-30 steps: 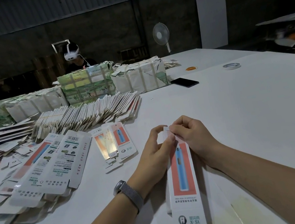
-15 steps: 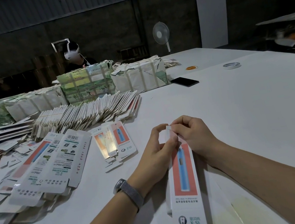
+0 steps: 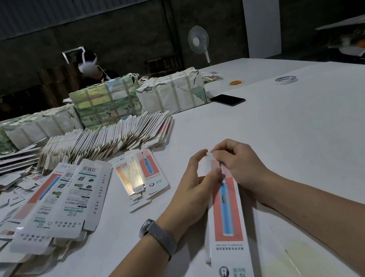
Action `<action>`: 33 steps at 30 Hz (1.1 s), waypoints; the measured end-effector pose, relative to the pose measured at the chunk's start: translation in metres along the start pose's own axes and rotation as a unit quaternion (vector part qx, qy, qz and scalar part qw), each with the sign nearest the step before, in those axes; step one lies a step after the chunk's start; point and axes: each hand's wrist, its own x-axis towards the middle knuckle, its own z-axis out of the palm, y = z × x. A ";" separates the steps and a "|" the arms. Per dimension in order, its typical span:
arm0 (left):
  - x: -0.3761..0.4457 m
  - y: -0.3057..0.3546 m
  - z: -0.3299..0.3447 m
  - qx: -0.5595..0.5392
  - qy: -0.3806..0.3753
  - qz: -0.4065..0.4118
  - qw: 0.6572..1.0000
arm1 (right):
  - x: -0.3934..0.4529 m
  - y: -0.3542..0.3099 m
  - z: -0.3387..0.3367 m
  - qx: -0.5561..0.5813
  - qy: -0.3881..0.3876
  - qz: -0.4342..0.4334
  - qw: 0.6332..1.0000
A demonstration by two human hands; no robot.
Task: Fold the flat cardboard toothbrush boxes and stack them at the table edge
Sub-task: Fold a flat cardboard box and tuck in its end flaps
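Observation:
A long white toothbrush box [image 3: 226, 228] with a red panel and blue brush picture lies lengthwise on the white table [image 3: 299, 142], its near end toward me. My left hand [image 3: 197, 184] grips the box's far end from the left side. My right hand [image 3: 237, 165] pinches the small white end flap there with its fingertips. A pile of flat printed boxes [image 3: 62, 208] lies to the left. Two smaller flat boxes [image 3: 138, 173] sit just left of my hands.
A fanned row of flat cardboard blanks [image 3: 108, 139] runs across the middle left, with wrapped bundles [image 3: 107, 102] behind. A black phone [image 3: 228, 99], a tape roll [image 3: 285, 79] and an orange ring [image 3: 236, 83] lie farther back. Another person [image 3: 91, 69] sits beyond the bundles.
Both hands stay at the box's far end. The left fingers have opened slightly around the flap while the right fingertips keep working it.

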 end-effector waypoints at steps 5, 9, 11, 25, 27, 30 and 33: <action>-0.001 0.000 0.000 0.013 0.000 0.004 1.000 | 0.001 -0.001 -0.002 0.003 -0.009 0.002 1.000; -0.001 0.001 -0.001 0.025 -0.003 -0.004 1.000 | 0.002 -0.001 -0.003 0.012 -0.019 0.008 1.000; -0.001 0.001 0.000 0.031 -0.007 -0.007 0.999 | 0.003 0.000 -0.003 0.004 -0.019 0.013 1.000; -0.004 0.001 -0.002 0.022 -0.020 0.002 1.000 | 0.005 0.000 -0.007 0.051 -0.038 0.031 0.997; -0.003 0.002 -0.002 0.021 -0.010 0.003 1.000 | 0.002 0.001 -0.007 0.054 -0.039 0.018 0.998; -0.002 0.002 -0.002 0.012 0.012 0.010 1.000 | -0.001 0.001 -0.006 0.073 -0.053 0.008 0.996; -0.002 0.001 -0.002 -0.016 0.040 0.014 0.999 | -0.003 0.001 -0.005 0.096 -0.068 0.016 0.993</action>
